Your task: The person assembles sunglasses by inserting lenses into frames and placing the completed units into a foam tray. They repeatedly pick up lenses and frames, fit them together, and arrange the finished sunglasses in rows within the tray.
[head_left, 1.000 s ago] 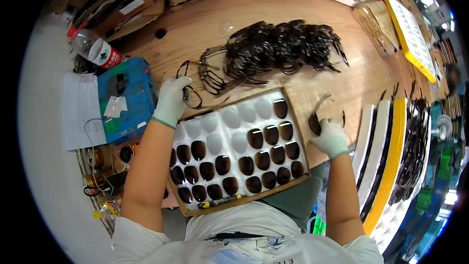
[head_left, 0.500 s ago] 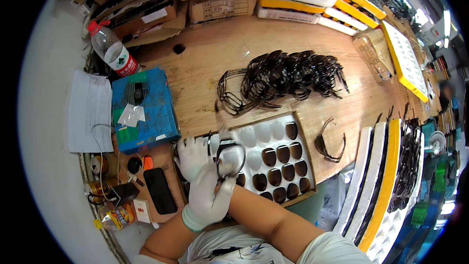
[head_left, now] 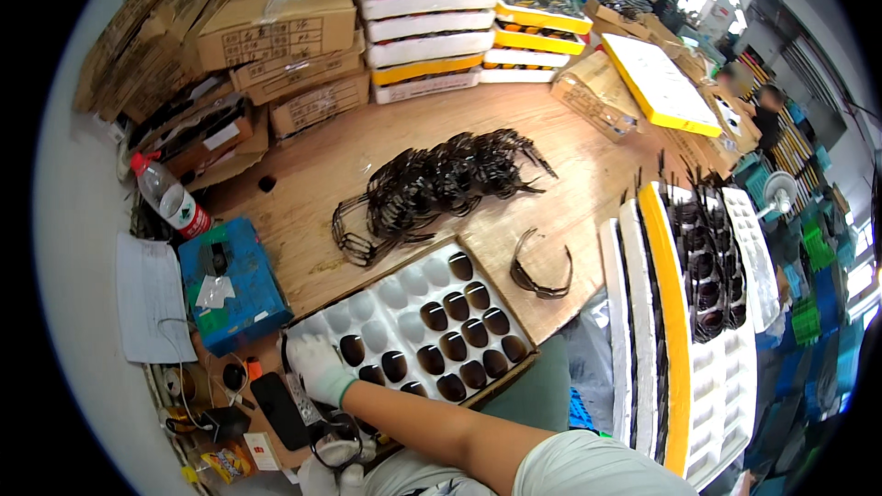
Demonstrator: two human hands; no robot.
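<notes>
Now that both hands have drawn in from a second ago, the wooden table (head_left: 588,174) lies bare to the far right of the lens tray (head_left: 386,298). The right hand (head_left: 317,367) rests on the tray's near-left rim, its grip hidden. The left hand (head_left: 333,478), nearer, clasps a dark frame (head_left: 337,445), crowded by a phone (head_left: 276,409) to its left.
</notes>
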